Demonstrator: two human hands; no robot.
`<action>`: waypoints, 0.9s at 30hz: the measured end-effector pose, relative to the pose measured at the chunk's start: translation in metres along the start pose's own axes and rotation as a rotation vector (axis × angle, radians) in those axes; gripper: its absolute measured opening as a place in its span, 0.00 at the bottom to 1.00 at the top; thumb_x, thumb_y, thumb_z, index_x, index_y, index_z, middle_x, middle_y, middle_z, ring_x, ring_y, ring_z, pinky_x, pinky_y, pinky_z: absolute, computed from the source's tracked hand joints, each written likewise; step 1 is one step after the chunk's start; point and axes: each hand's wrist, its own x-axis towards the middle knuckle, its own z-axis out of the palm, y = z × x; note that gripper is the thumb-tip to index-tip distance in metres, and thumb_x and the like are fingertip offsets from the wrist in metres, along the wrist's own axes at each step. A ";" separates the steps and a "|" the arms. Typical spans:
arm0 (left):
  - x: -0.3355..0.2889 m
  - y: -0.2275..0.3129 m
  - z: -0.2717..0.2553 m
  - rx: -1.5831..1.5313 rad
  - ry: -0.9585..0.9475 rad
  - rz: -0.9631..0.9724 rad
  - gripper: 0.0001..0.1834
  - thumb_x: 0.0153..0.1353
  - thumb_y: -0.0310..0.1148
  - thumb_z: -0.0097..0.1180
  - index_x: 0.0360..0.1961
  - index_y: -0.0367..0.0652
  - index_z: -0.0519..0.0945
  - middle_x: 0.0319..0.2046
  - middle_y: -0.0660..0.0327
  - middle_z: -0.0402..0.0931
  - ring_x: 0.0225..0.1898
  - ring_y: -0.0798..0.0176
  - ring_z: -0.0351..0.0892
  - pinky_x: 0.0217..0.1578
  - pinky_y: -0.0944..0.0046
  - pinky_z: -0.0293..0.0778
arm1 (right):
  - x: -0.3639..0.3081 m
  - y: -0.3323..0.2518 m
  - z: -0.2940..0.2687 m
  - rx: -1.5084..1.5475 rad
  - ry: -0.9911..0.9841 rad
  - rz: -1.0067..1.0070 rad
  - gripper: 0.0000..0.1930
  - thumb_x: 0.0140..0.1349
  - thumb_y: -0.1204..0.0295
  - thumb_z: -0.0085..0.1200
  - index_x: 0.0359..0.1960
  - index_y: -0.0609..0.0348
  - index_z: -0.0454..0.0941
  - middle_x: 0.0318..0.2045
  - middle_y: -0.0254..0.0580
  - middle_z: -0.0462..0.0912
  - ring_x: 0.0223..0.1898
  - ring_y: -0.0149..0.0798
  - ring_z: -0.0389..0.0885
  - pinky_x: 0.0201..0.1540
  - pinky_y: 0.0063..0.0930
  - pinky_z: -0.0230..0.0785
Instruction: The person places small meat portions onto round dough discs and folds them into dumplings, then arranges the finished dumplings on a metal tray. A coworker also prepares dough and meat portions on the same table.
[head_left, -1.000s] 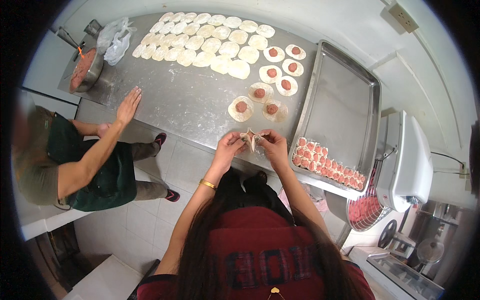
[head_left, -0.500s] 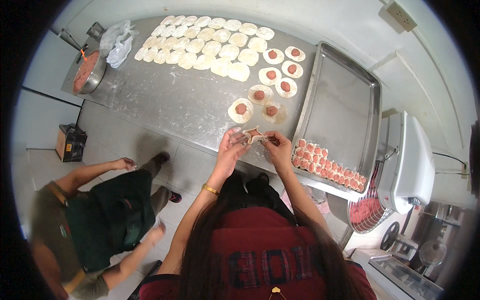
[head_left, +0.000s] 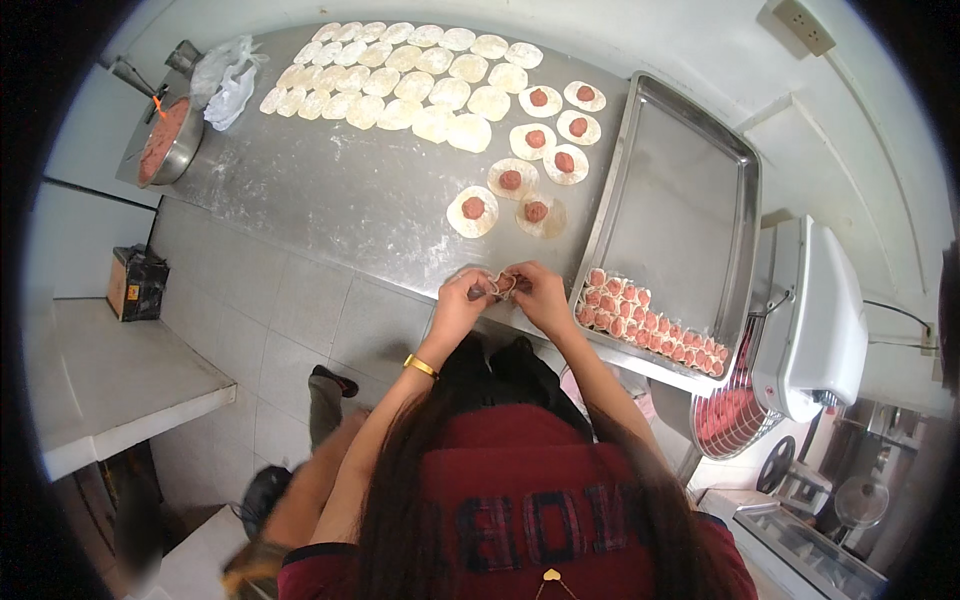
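Note:
Both my hands pinch the gathered rim of a dumpling [head_left: 503, 285] at the near edge of the steel table, its pink filling partly showing between the fingers. My left hand [head_left: 461, 300], below a gold wristband, grips one side. Closed on the opposite side is my right hand [head_left: 541, 297]. Just beyond them lie several round wrappers topped with balls of pink meat filling, the closest being a filled wrapper [head_left: 472, 208]. To the right, a metal tray [head_left: 690, 170] carries rows of finished open-topped dumplings [head_left: 610, 300] in its near corner.
Rows of plain wrappers [head_left: 400, 85] cover the table's far side. A bowl of meat filling [head_left: 180, 150] and plastic bags [head_left: 225, 80] stand far left. Right of the tray is a white mixer [head_left: 820, 320] with a wire guard. A co-worker's arm [head_left: 310, 480] shows close behind my left arm.
My fingers have drawn the dumpling's open folds closer together, and my hands are nearer each other. The co-worker has moved from the left toward the lower edge, mostly out of view.

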 end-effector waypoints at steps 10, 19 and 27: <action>0.006 0.013 0.007 0.203 -0.090 -0.167 0.17 0.45 0.24 0.66 0.36 0.37 0.75 0.28 0.55 0.79 0.28 0.61 0.81 0.32 0.64 0.76 | -0.002 -0.008 -0.011 -0.271 -0.011 -0.148 0.13 0.45 0.84 0.50 0.34 0.62 0.78 0.36 0.50 0.78 0.39 0.55 0.76 0.41 0.42 0.70; 0.019 0.017 0.001 0.138 -0.242 -0.139 0.14 0.46 0.27 0.66 0.32 0.35 0.75 0.25 0.53 0.79 0.28 0.56 0.81 0.30 0.61 0.75 | 0.000 -0.009 -0.016 -0.343 0.027 -0.158 0.10 0.47 0.83 0.50 0.32 0.61 0.78 0.33 0.48 0.77 0.37 0.55 0.77 0.39 0.43 0.70; 0.028 0.027 0.000 0.424 -0.349 -0.122 0.14 0.46 0.31 0.66 0.31 0.36 0.75 0.23 0.53 0.78 0.28 0.51 0.79 0.32 0.58 0.74 | -0.001 -0.012 -0.009 -0.207 -0.003 -0.151 0.11 0.47 0.83 0.50 0.33 0.61 0.77 0.32 0.50 0.76 0.38 0.56 0.76 0.40 0.43 0.69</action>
